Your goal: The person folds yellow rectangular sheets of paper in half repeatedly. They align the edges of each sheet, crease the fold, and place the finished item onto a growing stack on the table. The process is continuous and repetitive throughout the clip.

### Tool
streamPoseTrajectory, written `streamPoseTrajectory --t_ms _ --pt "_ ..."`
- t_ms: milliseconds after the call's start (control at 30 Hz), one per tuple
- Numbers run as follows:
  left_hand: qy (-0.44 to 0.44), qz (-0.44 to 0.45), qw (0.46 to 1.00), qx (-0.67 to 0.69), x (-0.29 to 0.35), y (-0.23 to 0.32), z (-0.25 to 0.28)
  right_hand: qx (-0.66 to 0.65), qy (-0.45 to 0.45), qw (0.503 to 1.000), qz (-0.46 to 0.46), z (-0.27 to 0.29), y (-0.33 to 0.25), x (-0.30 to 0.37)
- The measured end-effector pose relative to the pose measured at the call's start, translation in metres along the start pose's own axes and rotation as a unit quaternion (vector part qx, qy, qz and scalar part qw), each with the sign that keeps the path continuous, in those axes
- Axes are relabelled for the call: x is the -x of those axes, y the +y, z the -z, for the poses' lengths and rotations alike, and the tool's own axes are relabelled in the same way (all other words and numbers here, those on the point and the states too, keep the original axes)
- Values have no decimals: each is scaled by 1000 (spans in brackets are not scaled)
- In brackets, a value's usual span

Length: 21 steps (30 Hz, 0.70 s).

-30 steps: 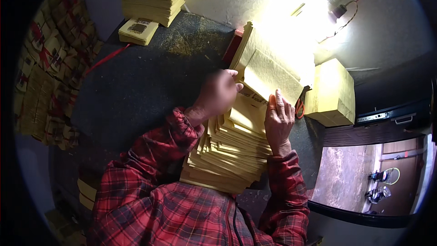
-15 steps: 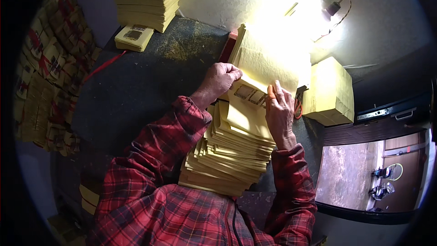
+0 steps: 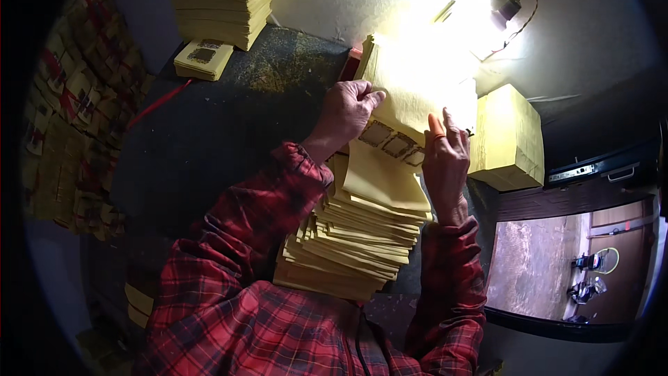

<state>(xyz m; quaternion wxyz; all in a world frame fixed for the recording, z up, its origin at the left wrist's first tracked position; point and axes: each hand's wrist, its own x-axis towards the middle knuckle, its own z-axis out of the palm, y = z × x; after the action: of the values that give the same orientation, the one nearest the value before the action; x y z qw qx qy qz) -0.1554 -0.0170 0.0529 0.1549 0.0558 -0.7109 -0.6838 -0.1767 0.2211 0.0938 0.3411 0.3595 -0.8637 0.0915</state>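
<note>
My left hand (image 3: 350, 113) pinches the left edge of a yellow paper sheet (image 3: 400, 101), thumb against bent fingers. At the sheet's right edge, my right hand (image 3: 445, 167) lies with its fingers stretched out; an orange finger cover (image 3: 436, 125) is on one of them. Below the sheet's near edge shows a strip of printed dark frames (image 3: 396, 145). Toward my chest, a fanned pile of folded yellow papers (image 3: 348, 244) overlaps like steps. Strong glare washes out the far part of the sheet, and my right thumb is hidden.
A tall yellow paper stack (image 3: 223, 3) and a small printed bundle (image 3: 203, 59) stand at the far left of the dark table (image 3: 229, 132). A yellow block of paper (image 3: 511, 139) sits right. A lit bulb hangs from a black socket (image 3: 510, 9). Tied bundles (image 3: 76, 111) line the left.
Both hands have moved slightly; the right has shifted farther right. The near edge of the sheet and the printed strip now show more fully between them. The red scissor-like loop beside my right hand is covered.
</note>
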Motion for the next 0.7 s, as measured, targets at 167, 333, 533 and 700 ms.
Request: streamPoseTrajectory --t_ms 167,333,533,700 --pt "33 -24 993 -111 -10 6 6 -42 -6 997 -63 -20 19 -28" --pt "44 -46 993 -96 -4 2 1 20 -21 997 -67 -64 25 -21" --pt "10 29 1000 -1 -4 -5 9 1 57 997 -45 -74 22 -14" --pt "-8 80 993 89 -10 -17 11 0 36 999 -30 -64 24 -3"
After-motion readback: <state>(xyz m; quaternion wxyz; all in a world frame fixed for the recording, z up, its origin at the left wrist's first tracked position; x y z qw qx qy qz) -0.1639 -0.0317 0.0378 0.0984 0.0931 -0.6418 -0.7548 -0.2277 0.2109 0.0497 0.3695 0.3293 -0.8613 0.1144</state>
